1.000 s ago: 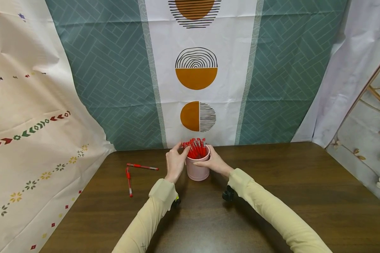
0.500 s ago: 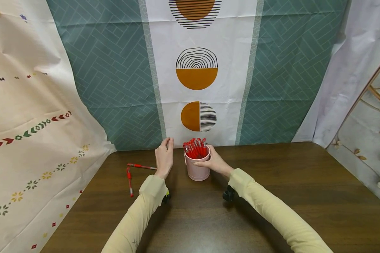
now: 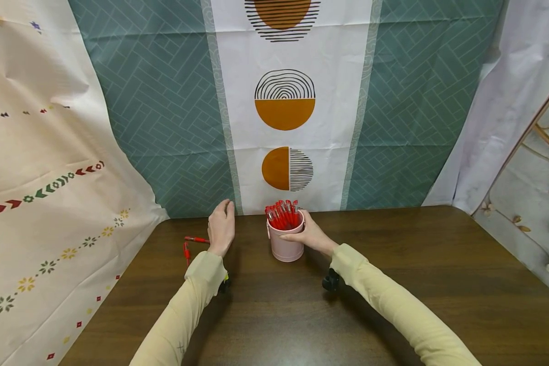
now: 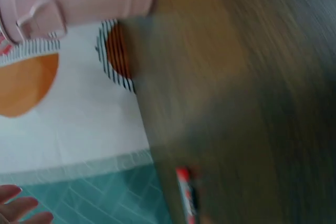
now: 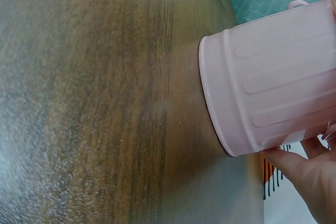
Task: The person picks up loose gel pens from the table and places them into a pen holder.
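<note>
A pink metal pail (image 3: 287, 248) stands upright on the dark wooden table, packed with red pens (image 3: 283, 217). My right hand (image 3: 312, 235) grips its right side near the rim, thumb across the front; the right wrist view shows fingers (image 5: 302, 169) against the pail wall. Off to the pail's left, above the table, my left hand (image 3: 221, 229) holds nothing, its fingers loose. Two more red pens lie left of that hand: one sideways (image 3: 196, 239), partly hidden behind the hand, the other (image 3: 186, 252) pointing toward me, its lower end hidden by the sleeve.
Behind the table (image 3: 375, 284) hangs a green and white patterned cloth (image 3: 169, 127). Cream cloth (image 3: 41, 203) drapes along the left side, and a pale floral cloth (image 3: 540, 218) along the right. Black wrist cameras sit under both sleeves.
My left hand has left the pail's rim and moved left toward the two loose pens, now covering part of them. The right hand and the pail stay put.
</note>
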Action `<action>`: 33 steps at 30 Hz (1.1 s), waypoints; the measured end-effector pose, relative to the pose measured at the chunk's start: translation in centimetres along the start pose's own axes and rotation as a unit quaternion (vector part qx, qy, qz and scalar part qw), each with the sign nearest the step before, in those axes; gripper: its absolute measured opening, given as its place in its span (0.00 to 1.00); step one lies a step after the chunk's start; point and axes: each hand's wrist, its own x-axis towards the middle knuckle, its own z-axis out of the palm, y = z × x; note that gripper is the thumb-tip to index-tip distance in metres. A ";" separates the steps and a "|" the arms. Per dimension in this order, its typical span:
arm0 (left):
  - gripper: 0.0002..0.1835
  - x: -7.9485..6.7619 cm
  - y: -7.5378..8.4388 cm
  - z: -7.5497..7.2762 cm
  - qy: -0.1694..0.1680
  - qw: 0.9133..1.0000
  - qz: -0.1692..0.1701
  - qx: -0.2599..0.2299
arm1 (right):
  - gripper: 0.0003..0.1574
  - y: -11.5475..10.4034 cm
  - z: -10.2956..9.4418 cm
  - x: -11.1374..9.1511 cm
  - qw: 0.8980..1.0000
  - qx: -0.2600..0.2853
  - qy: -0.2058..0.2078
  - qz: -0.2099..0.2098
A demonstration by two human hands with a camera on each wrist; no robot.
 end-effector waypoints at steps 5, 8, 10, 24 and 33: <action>0.25 0.3 -1.7 -1.1 -0.023 0.998 -0.030 0.050 | 0.55 0.1 0.0 0.1 1.000 0.000 0.000 -0.001; 0.26 0.5 -2.8 -1.7 -0.033 0.995 -0.038 0.082 | 0.54 0.0 0.0 0.1 1.000 -0.001 0.003 0.000; 0.26 0.7 -3.6 -2.1 -0.034 0.993 -0.046 0.106 | 0.55 0.0 0.0 0.1 1.000 -0.001 0.002 0.003; 0.31 0.7 -7.8 -4.2 -0.066 0.956 -0.172 0.229 | 0.53 -3.8 -0.2 -2.0 0.999 -0.001 -0.024 0.020; 0.36 0.4 -9.3 -4.8 -0.138 0.922 -0.249 0.264 | 0.55 -2.2 -0.1 -1.0 1.000 0.007 -0.020 0.014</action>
